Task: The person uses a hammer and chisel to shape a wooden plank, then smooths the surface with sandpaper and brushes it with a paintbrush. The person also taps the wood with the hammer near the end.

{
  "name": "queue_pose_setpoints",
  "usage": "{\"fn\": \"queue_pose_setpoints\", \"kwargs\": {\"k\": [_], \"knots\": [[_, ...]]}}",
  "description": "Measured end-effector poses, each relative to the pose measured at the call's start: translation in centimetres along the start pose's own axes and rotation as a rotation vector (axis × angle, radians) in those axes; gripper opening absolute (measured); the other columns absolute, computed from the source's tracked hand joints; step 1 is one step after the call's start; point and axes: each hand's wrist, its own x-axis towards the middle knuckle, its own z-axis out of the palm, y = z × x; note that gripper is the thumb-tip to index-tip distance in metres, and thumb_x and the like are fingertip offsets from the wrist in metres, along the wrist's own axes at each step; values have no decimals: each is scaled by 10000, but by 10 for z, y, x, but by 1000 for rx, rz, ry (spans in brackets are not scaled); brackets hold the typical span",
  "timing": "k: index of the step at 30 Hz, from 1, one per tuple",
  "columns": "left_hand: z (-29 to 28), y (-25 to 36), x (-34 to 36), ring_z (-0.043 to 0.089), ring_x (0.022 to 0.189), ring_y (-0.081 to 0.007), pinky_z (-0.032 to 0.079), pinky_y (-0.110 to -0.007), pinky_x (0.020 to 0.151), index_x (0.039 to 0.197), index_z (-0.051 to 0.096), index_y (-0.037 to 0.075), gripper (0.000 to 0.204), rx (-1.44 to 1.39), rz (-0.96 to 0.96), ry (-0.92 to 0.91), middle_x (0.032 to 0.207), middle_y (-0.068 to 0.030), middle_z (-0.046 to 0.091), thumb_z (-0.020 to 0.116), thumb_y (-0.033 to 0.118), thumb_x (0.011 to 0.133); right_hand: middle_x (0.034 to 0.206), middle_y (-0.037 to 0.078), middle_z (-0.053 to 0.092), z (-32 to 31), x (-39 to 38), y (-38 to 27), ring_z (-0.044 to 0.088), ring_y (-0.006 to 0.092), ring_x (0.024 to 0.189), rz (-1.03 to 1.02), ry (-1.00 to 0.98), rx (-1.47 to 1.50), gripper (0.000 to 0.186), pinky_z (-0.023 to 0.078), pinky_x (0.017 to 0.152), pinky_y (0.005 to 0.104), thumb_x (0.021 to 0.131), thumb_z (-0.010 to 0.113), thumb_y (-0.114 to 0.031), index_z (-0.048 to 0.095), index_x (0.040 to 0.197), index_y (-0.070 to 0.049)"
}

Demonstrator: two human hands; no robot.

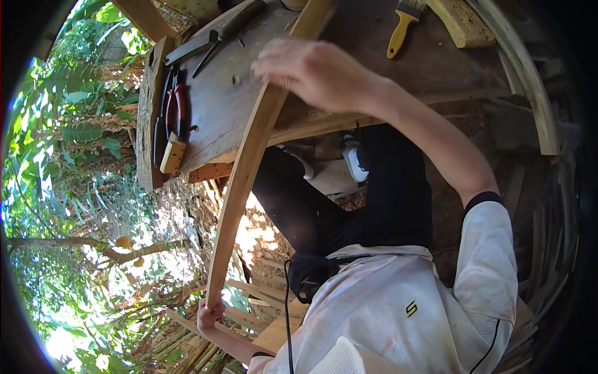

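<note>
A long wooden plank (240, 193) runs diagonally from over the workbench down to the lower left. My left hand (209, 316) is closed round its lower end, out beyond the bench. My right hand (311, 75), slightly blurred, is on the upper stretch of the plank over the bench, fingers curled across it. My seated legs in dark trousers (386, 193) show beneath the plank and bench edge.
The workbench (361, 43) holds a yellow-handled brush (402, 34), red-handled pliers (179, 109), metal tools (190, 48), a small wooden block (172, 156) and an angled timber piece (458, 25). Long strips (539, 112) stand at right. Loose boards (255, 321) lie lower left, near foliage.
</note>
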Motion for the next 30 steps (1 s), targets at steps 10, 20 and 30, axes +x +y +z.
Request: {"fn": "queue_pose_setpoints", "kwargs": {"k": [10, 20, 30], "knots": [[-7, 17, -3, 360, 512, -89, 252, -277, 471, 1253, 607, -154, 837, -23, -11, 34, 690, 19, 438, 774, 517, 780, 952, 129, 763, -23, -6, 29, 749, 271, 851, 132, 73, -23, 217, 604, 769, 376, 1018, 584, -175, 749, 1107, -66], [18, 26, 34, 408, 534, -153, 310, -308, 478, 1379, 468, -121, 930, -5, -118, -141, 965, -246, 620, 632, 638, 868, 995, 122, 704, 17, -9, -73, 686, 270, 991, 87, -89, 167, 155, 572, 848, 414, 951, 622, -158, 693, 986, -25], [51, -17, 106, 450, 357, -280, 240, -336, 320, 1465, 370, -57, 792, -494, -147, -522, 983, -440, 634, 504, 562, 990, 1166, 156, 707, 25, -57, -117, 674, 291, 1129, 60, -119, 134, 261, 550, 1014, 379, 914, 608, -92, 694, 1140, 5]]}}
